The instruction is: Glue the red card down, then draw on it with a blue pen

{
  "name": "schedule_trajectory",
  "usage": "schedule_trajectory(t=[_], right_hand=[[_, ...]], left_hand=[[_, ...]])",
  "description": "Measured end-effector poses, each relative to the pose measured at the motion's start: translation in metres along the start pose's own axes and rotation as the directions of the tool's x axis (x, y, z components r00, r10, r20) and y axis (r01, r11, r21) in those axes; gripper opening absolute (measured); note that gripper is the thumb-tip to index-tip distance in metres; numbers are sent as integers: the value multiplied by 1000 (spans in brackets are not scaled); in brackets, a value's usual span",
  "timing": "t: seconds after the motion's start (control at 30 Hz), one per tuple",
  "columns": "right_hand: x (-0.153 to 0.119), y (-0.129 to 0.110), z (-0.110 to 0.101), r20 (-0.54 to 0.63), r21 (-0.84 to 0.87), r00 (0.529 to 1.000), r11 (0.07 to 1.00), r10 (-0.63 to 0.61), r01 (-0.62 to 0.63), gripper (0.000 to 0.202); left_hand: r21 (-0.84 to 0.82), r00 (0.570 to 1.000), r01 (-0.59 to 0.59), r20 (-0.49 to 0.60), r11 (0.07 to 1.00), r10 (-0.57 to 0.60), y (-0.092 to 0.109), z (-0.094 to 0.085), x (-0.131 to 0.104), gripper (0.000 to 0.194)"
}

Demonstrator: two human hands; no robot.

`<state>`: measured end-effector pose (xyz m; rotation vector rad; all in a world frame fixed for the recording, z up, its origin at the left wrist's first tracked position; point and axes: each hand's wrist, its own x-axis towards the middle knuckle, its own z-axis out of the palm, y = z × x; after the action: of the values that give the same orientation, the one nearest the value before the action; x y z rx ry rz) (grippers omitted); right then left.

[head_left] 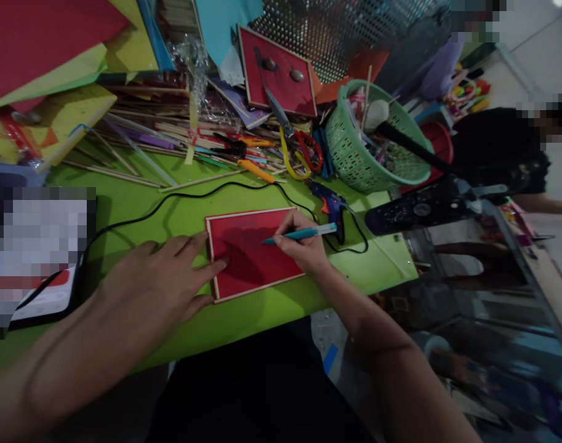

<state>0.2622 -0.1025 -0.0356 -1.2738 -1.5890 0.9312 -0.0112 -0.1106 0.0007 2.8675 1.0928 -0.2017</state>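
Note:
A red card [244,271] edged with thin pale wooden strips lies flat on the green table [188,212]. Faint dark lines mark its upper middle. My right hand [303,246] grips a blue-green pen [303,233], its tip at the card near those lines. Fingers spread, my left hand [170,274] rests on the card's left edge, with one fingertip reaching onto the red surface. Beyond the card's right side lies a blue glue gun [330,206] with a black cord [170,195].
A tablet [72,289] lies at left. Wooden sticks [142,101], scissors [287,132], cutters and a second framed red card [281,74] crowd the back. A green basket [349,154] and a dark bottle-like object [401,209] stand right. Another person [502,147] is at far right.

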Motion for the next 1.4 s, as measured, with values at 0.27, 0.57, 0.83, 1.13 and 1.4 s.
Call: schedule_trajectory(t=[0.27, 0.57, 0.83, 1.13, 1.4], right_hand=[[-3, 0, 1, 48, 36, 997, 998, 59, -61, 12], [-3, 2, 1, 100, 7, 992, 997, 82, -83, 12], [-3, 2, 1, 88, 50, 995, 998, 44, -49, 12], [0, 3, 6, 25, 53, 1000, 999, -11, 9, 15], [0, -2, 11, 113, 39, 993, 999, 20, -25, 16]], left_hand=[[-26, 1000, -2, -28, 1000, 1, -2, 5, -4, 46], [-45, 1000, 5, 8, 999, -5, 0, 3, -3, 47], [-6, 1000, -14, -12, 1000, 14, -1, 3, -3, 47], [-20, 999, -11, 30, 1000, 12, 2, -4, -1, 44], [-22, 1000, -4, 27, 1000, 4, 3, -6, -2, 41]])
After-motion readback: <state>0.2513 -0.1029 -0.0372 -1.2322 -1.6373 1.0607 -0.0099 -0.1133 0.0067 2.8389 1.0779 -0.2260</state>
